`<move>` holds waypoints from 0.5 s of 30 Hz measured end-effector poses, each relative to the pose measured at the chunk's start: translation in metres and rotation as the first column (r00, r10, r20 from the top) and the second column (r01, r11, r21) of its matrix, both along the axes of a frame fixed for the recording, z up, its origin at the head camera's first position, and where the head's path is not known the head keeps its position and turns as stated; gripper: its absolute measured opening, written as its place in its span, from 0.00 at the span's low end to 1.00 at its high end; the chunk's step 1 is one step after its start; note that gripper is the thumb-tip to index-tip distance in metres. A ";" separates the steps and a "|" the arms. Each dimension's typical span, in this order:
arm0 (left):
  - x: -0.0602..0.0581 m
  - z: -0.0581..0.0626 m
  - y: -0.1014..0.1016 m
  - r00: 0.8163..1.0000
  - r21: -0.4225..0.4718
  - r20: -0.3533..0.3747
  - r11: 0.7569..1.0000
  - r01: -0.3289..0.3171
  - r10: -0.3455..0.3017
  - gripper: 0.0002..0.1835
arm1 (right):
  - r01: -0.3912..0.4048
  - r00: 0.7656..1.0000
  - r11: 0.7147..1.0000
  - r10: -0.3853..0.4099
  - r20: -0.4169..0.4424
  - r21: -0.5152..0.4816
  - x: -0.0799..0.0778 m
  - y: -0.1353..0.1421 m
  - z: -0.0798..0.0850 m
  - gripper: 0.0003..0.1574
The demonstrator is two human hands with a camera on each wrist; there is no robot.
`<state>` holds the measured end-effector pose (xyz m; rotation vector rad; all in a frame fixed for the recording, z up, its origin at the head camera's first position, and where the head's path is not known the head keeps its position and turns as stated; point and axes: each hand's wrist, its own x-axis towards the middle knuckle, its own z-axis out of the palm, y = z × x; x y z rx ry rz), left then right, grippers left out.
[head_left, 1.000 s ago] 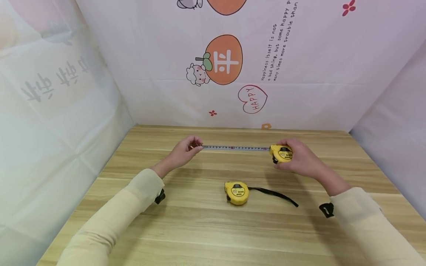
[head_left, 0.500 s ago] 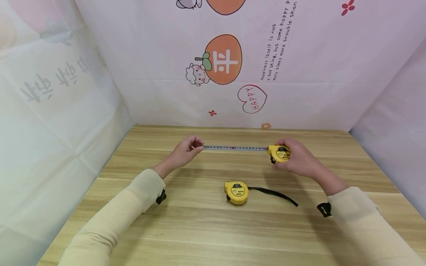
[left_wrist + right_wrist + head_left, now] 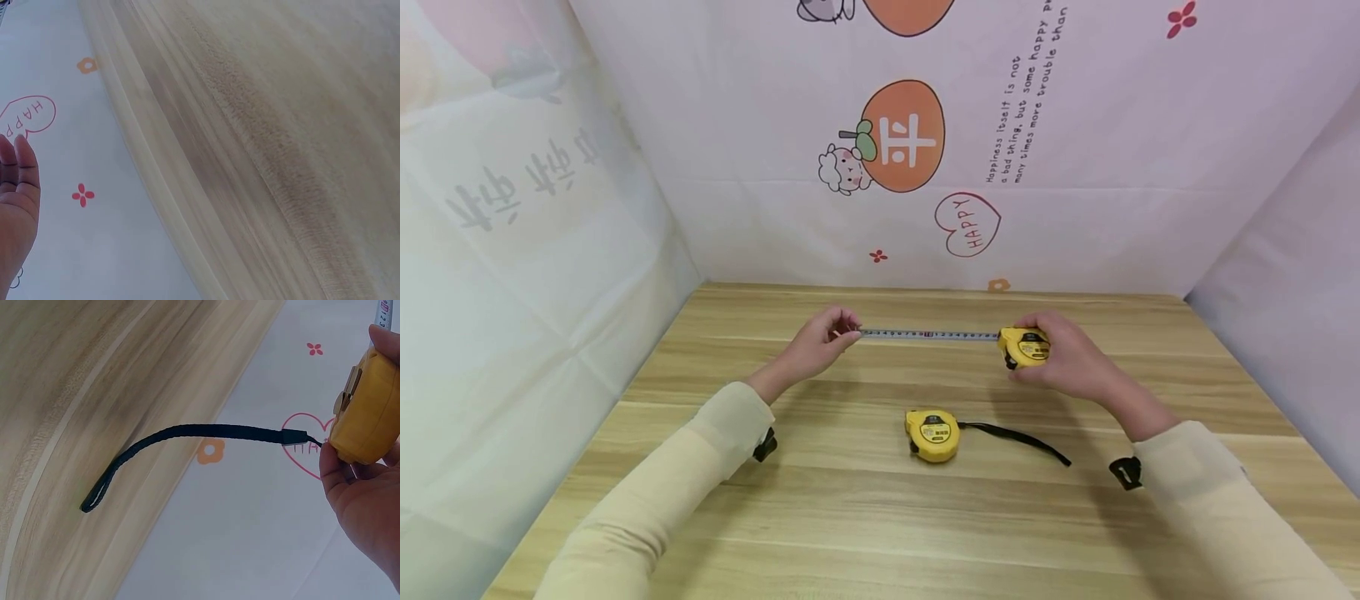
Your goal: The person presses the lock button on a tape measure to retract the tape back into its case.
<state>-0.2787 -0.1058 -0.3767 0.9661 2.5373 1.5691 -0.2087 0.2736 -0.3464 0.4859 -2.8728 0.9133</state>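
Observation:
My right hand [image 3: 1071,357] grips a yellow tape measure [image 3: 1024,347], fingers along its far side and thumb on its near side. From its left side a blade [image 3: 928,335] with printed numbers runs straight across to my left hand [image 3: 816,342], which pinches the blade's end between thumb and fingertips. In the right wrist view a dark wrist strap [image 3: 212,431] hangs from the held tape measure. The left wrist view shows only part of my left hand [image 3: 19,187], with the blade out of sight. A second yellow tape measure [image 3: 932,435] lies nearer me, between both arms.
The second tape measure's black strap [image 3: 1018,436] stretches right across the wooden table [image 3: 850,533]. A printed white cloth [image 3: 760,208] stands as a wall behind the table, with further cloth walls on the left and right.
My right hand has moved slightly left with the tape measure, and the blade showing between the hands is a little shorter. My left hand has shifted barely to the right.

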 end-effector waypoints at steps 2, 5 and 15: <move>0.000 0.000 0.001 1.000 -0.002 -0.006 1.000 0.000 0.000 0.06 | -0.001 1.000 1.000 0.001 0.000 -0.001 0.000 -0.001 0.000 0.43; 0.001 0.000 0.002 1.000 -0.002 -0.012 1.000 0.005 -0.005 0.06 | -0.004 1.000 1.000 0.004 -0.004 -0.004 0.000 -0.002 0.000 0.43; 0.002 0.002 0.005 1.000 -0.003 -0.001 1.000 0.008 -0.008 0.06 | -0.008 1.000 1.000 0.008 -0.011 -0.014 -0.001 -0.006 -0.001 0.43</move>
